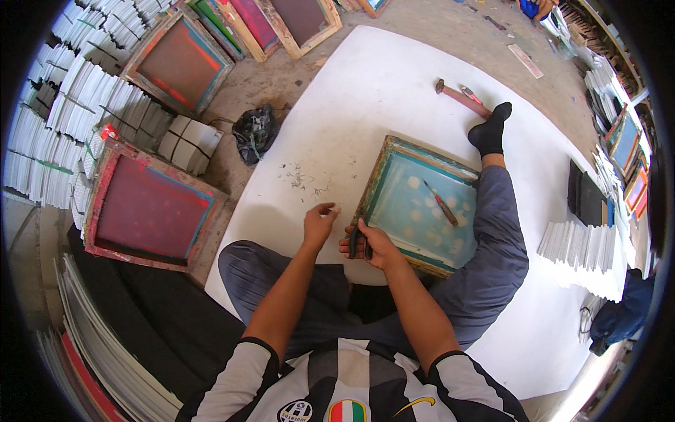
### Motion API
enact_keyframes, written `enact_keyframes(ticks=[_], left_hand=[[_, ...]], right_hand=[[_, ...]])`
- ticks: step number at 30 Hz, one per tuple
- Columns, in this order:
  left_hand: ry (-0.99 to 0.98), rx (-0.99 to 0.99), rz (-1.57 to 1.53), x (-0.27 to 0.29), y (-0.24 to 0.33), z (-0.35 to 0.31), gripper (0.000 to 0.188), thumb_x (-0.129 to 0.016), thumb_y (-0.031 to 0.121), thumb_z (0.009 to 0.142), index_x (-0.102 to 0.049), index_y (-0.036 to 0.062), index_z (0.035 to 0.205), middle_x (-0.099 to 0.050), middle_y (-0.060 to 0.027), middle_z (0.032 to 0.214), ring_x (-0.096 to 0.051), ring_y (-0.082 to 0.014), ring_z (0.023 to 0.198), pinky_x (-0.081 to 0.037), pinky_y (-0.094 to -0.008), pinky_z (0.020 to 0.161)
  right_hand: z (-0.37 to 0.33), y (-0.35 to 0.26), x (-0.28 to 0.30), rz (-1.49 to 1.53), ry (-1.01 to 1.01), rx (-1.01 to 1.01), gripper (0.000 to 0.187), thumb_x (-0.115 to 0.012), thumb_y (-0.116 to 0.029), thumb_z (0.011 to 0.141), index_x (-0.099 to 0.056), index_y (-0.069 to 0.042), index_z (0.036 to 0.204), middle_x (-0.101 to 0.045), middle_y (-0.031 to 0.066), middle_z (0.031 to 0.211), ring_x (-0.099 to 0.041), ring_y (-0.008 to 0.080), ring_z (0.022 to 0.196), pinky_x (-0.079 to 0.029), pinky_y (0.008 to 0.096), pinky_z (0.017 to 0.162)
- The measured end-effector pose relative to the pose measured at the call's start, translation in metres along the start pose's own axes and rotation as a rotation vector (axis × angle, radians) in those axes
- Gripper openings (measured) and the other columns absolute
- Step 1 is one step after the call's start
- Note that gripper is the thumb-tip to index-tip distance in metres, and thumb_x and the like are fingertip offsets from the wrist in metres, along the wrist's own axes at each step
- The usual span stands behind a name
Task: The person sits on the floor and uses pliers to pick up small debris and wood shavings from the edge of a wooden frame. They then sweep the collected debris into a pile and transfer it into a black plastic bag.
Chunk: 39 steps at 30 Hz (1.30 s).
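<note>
My right hand (376, 246) is closed around the black handles of what look like pliers (356, 241), beside the near left corner of a wooden screen-printing frame (370, 184) with pale blue mesh. My left hand (320, 225) is just left of it, fingers curled and thumb near the index finger; anything pinched there is too small to make out. On the mesh lies a thin-bladed tool with a red and black handle (444, 209), perhaps a screwdriver. Small dark bits (302, 180) are scattered on the white board (316, 126) beyond my left hand.
A hammer (460, 98) and a small red-and-white tool (470, 93) lie by my socked foot (492, 130). My bent leg borders the frame's right side. Leftward are a black plastic bag (255, 132), a dark red screen frame (151, 204) and paper stacks (105, 98).
</note>
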State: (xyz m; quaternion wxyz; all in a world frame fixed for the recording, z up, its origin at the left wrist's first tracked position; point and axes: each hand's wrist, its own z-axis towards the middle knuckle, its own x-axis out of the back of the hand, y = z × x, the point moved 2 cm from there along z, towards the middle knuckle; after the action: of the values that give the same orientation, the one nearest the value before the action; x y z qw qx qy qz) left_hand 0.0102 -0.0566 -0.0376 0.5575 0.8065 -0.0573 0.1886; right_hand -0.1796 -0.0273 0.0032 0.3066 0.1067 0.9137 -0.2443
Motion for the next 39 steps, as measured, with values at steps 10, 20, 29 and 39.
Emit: enact_keyframes(ticks=[10, 20, 29, 39], left_hand=[[-0.328, 0.105, -0.090, -0.017, 0.015, -0.018, 0.035, -0.067, 0.021, 0.098, -0.070, -0.0033, 0.122, -0.074, -0.0120, 0.098, -0.065, -0.0153, 0.081, -0.052, -0.0293, 0.069], [-0.343, 0.173, -0.143, -0.017, 0.000, -0.013, 0.035, -0.066, 0.025, 0.099, -0.070, -0.0034, 0.120, -0.073, -0.0123, 0.098, -0.067, -0.0172, 0.082, -0.054, -0.0310, 0.072], [-0.332, 0.224, -0.202, -0.016, 0.012, -0.019, 0.057, -0.051, 0.049, 0.103, -0.074, -0.0023, 0.113, -0.071, -0.0096, 0.095, -0.058, -0.0151, 0.065, -0.044, -0.0302, 0.057], [-0.310, 0.126, -0.158, -0.023, 0.004, -0.024, 0.045, -0.057, 0.039, 0.103, -0.072, -0.0026, 0.115, -0.070, -0.0104, 0.097, -0.061, -0.0172, 0.075, -0.050, -0.0333, 0.068]], right_hand=[[0.004, 0.002, 0.007, 0.011, -0.069, -0.005, 0.050, -0.045, -0.050, 0.106, -0.055, -0.004, 0.124, -0.073, 0.0202, 0.103, -0.074, 0.0305, 0.088, -0.062, 0.0447, 0.074], [0.007, 0.004, 0.005, 0.035, -0.067, -0.016, 0.050, -0.046, -0.050, 0.105, -0.058, -0.005, 0.122, -0.073, 0.0198, 0.100, -0.074, 0.0314, 0.088, -0.061, 0.0452, 0.072], [-0.003, -0.007, -0.015, -0.303, 0.291, 0.088, 0.031, -0.059, -0.031, 0.103, -0.056, -0.001, 0.097, -0.061, 0.0112, 0.070, -0.063, 0.0248, 0.054, -0.052, 0.0403, 0.048], [-0.013, -0.053, 0.005, -0.836, 0.288, 0.026, 0.034, -0.063, -0.027, 0.099, -0.057, 0.005, 0.089, -0.059, 0.0129, 0.061, -0.060, 0.0243, 0.043, -0.048, 0.0381, 0.039]])
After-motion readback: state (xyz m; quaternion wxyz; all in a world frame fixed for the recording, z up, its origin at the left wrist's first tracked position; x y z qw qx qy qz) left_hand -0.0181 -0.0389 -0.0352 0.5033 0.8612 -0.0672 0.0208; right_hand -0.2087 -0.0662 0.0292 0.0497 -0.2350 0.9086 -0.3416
